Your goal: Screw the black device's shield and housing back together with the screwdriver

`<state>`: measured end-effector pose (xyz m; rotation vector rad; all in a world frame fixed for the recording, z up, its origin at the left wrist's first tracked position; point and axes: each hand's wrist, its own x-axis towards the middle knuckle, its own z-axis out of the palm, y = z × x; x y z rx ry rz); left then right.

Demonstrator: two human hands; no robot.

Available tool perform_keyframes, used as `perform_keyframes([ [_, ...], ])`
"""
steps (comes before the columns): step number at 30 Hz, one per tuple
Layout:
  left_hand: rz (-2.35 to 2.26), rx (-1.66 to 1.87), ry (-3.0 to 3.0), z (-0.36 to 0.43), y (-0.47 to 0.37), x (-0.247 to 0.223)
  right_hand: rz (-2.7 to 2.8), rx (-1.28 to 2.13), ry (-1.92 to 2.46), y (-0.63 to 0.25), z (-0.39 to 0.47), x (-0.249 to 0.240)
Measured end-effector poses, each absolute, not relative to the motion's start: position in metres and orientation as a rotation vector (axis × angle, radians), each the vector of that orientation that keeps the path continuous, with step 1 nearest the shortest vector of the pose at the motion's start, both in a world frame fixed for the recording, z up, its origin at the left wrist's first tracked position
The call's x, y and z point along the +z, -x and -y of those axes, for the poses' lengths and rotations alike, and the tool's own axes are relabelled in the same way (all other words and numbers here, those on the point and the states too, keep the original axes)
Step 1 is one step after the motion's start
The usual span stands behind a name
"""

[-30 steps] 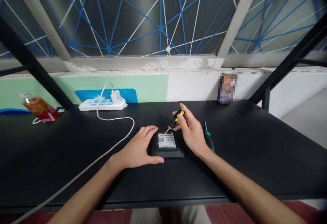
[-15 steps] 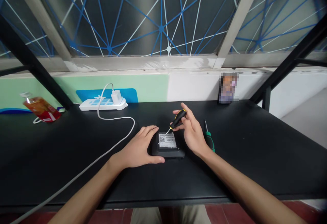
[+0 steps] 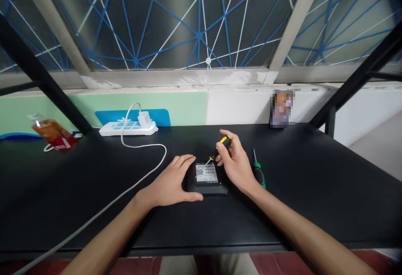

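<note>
At the dial's centre, a black device; its white label bears a square code and barcodes, print too small to read. Left hand, nine o'clock: thumb and fingers spread, clasping the edges. Right hand, two o'clock: pinching a yellow-and-black screwdriver, shaft slanting towards eight. Black tabletop: green-handled screwdriver, three o'clock; power strip, ten. Line-patterned window, twelve.

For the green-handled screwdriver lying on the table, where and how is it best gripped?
Probably by its thick handle, from above and the right: the green-handled screwdriver lies with its thin shaft pointing away from the person, and the right hand, holding the yellow-and-black screwdriver, crowds its left.
</note>
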<state>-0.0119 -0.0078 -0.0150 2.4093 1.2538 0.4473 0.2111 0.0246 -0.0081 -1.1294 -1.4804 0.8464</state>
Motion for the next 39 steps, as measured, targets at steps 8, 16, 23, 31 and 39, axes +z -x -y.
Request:
perform_keyframes([
  [8, -1.254, 0.437, -2.416, 0.007, 0.014, -0.016, 1.390, 0.943, 1.027, -0.209, -0.029, -0.015],
  [16, -1.242, 0.417, -2.401, 0.007, 0.014, -0.011, 1.312, 0.852, 1.047, -0.213, -0.035, -0.009],
  [23, -1.246, 0.421, -2.388, 0.009, 0.014, -0.009, 1.240, 0.690, 1.134, -0.224, -0.045, -0.009],
  [31, -1.232, 0.431, -2.368, 0.011, 0.015, -0.006, 1.255, 0.442, 1.297, -0.240, -0.057, -0.007],
  [39, -1.238, 0.408, -2.355, 0.010, 0.017, -0.007, 1.308, 0.367, 1.356, -0.243, -0.057, -0.006],
])
